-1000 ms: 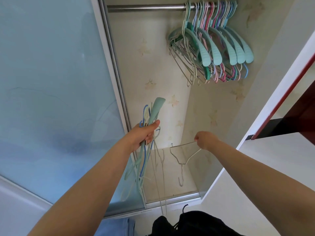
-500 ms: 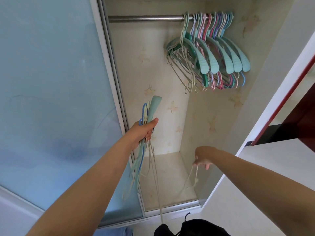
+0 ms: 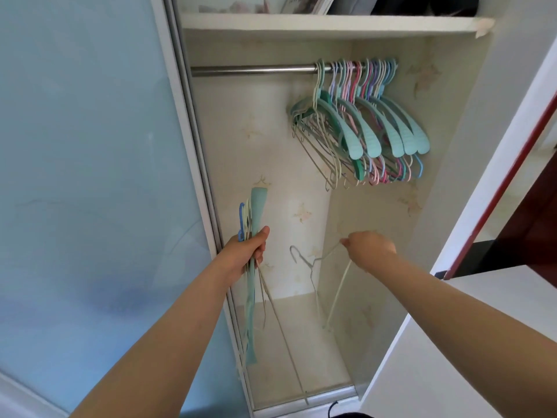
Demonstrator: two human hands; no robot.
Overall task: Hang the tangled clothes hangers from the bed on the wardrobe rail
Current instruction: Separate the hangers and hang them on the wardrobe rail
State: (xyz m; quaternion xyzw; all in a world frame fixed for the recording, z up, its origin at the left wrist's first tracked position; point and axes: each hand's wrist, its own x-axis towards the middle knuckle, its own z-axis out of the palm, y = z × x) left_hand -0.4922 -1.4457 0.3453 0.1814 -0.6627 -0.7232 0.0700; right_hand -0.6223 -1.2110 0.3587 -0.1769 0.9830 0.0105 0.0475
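My left hand (image 3: 247,254) grips a bundle of hangers (image 3: 256,215), teal, blue and cream, at the wardrobe's left edge; their long parts hang down below my fist. My right hand (image 3: 369,250) pinches a single thin cream hanger (image 3: 316,260) by one arm, its hook pointing left and its body dangling inside the wardrobe. The metal rail (image 3: 253,70) runs across the top. Several teal, pink and cream hangers (image 3: 361,128) hang bunched at the rail's right end.
A frosted blue sliding door (image 3: 90,191) covers the left side. A white shelf (image 3: 316,25) sits above the rail. The rail's left half is bare. A dark red door edge (image 3: 497,191) stands at the right. The wardrobe floor (image 3: 301,351) lies below.
My right hand rose from low down, lifting the single cream hanger with its hook turned left. The view tilted up, showing the shelf. My left hand kept its bundle.
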